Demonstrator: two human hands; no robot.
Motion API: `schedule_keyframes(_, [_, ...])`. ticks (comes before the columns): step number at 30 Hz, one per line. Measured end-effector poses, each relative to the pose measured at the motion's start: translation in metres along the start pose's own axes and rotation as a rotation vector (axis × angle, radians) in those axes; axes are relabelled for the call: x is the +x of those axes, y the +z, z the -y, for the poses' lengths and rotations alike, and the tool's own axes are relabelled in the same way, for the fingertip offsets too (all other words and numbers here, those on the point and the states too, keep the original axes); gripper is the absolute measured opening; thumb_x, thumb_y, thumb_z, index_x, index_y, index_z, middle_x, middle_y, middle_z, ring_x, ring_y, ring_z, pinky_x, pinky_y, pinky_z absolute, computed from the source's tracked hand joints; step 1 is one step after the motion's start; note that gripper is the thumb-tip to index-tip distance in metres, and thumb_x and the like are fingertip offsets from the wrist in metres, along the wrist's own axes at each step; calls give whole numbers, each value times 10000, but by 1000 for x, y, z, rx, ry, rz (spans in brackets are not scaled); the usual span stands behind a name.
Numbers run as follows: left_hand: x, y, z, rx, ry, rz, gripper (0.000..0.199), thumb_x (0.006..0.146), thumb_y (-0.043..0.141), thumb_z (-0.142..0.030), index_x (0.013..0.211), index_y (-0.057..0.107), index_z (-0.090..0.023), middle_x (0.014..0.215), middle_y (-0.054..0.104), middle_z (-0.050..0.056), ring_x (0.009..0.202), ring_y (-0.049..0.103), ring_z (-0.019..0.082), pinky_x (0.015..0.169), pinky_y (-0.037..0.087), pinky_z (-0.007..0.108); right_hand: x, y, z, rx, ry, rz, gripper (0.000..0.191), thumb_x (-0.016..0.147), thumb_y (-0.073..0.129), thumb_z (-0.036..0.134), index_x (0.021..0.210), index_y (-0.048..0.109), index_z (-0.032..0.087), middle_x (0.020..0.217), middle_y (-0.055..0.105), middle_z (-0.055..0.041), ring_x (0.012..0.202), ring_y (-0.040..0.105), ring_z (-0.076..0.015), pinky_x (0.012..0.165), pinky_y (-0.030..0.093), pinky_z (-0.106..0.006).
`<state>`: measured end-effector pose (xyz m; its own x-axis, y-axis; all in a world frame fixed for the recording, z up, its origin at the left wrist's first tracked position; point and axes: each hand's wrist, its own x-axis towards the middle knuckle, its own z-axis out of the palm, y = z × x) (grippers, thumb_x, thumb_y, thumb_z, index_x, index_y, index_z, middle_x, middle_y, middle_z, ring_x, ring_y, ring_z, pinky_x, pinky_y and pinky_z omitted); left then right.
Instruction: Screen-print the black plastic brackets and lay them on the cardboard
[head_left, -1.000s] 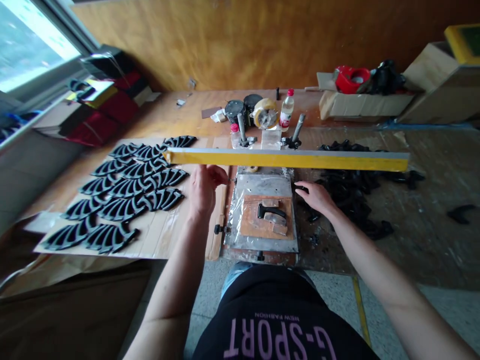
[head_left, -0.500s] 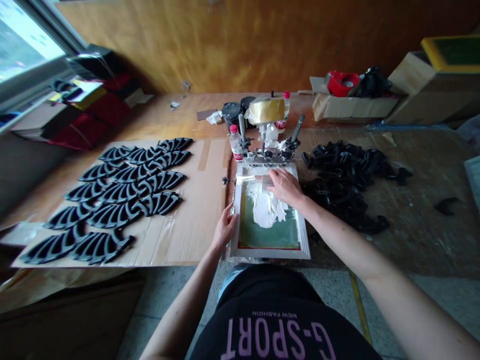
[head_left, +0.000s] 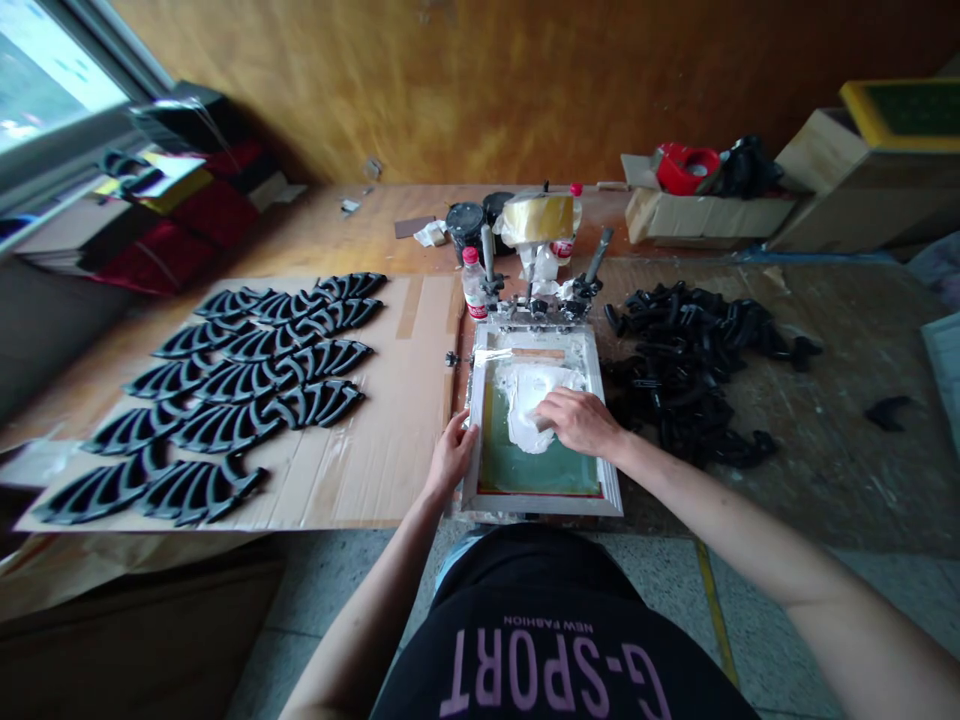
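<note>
A framed screen (head_left: 611, 490) with green mesh lies flat in front of me, under a metal clamp stand (head_left: 536, 310). White paste (head_left: 525, 385) is spread over the mesh's upper middle. My right hand (head_left: 577, 420) is closed over the lower right part of the paste, pinching a small scraper-like piece mostly hidden by the fingers. My left hand (head_left: 454, 450) grips the frame's left edge, fingers on its side. A strip of brownish tape (head_left: 538, 353) shows near the top of the mesh.
Rows of black curved parts (head_left: 225, 425) lie on cardboard (head_left: 360, 480) at the left. A pile of black parts (head_left: 690, 350) is at the right. Behind the screen stand a red-capped bottle (head_left: 474, 285), black tubs (head_left: 465, 225) and a tape roll (head_left: 536, 218). An open box (head_left: 705, 215) stands back right.
My right hand has moved from the screen's top toward my body, over the paste. The paste looks smoother and the strip near the top is uncovered. My left hand stays at the frame.
</note>
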<state>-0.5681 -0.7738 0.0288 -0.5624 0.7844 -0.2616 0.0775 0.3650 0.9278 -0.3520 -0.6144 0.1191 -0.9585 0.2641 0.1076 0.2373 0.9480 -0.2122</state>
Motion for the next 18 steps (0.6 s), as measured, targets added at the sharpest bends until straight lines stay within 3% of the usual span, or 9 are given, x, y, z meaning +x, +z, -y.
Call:
schedule_keyframes(5, [-3, 1, -10, -68, -34, -10, 674, 798, 615, -529, 1352, 539, -153, 806, 659, 25, 668, 593, 133, 597, 462, 232, -10, 14, 16, 29, -17, -9, 200, 903, 501, 120, 967, 678, 186, 925, 670, -75, 883, 570, -209, 715, 416, -297])
schedule_keyframes(7, [-5, -1, -17, -92, -53, -5, 689, 781, 635, -525, 1350, 538, -149, 784, 657, 21, 642, 586, 130, 571, 454, 225, -1, 8, 14, 74, 50, -29, 146, 903, 563, 197, 986, 682, 208, 922, 678, -55, 884, 593, -203, 739, 432, -288])
schedule_keyframes(9, [-10, -4, -28, -131, -64, 17, 722, 769, 656, -520, 1378, 508, -161, 764, 660, 14, 621, 584, 129, 553, 447, 221, 21, -5, 5, 115, 166, -98, 229, 895, 611, 268, 1116, 664, 246, 1005, 690, -36, 922, 614, -197, 781, 449, -281])
schedule_keyframes(12, [-19, -14, -54, -197, -68, 48, 742, 761, 675, -527, 1398, 483, -197, 750, 663, 0, 586, 571, 119, 528, 432, 211, 55, -35, -26, 124, 327, -199, 513, 864, 662, 337, 1359, 533, 299, 1136, 681, -29, 945, 631, -203, 815, 468, -294])
schedule_keyframes(14, [-24, -20, -78, -218, -43, 19, 623, 783, 642, -569, 1275, 598, -188, 714, 642, -7, 542, 531, 100, 492, 399, 201, 60, -55, -56, 109, 445, -282, 566, 873, 641, 390, 1408, 489, 288, 1109, 691, -41, 902, 639, -211, 804, 476, -312])
schedule_keyframes(16, [-25, -23, -106, -248, 19, -29, 541, 818, 570, -622, 1081, 686, -164, 686, 618, -3, 509, 491, 86, 461, 372, 201, 46, -67, -87, 111, 591, -411, 482, 921, 547, 421, 1367, 531, 238, 1038, 707, -60, 871, 642, -218, 805, 475, -325])
schedule_keyframes(18, [-18, -23, -136, -301, 141, -94, 547, 843, 505, -655, 969, 684, -154, 742, 638, 21, 555, 530, 98, 482, 411, 209, 21, -64, -108, 128, 714, -481, 406, 967, 427, 410, 1252, 607, 183, 971, 712, -84, 873, 640, -233, 817, 470, -343])
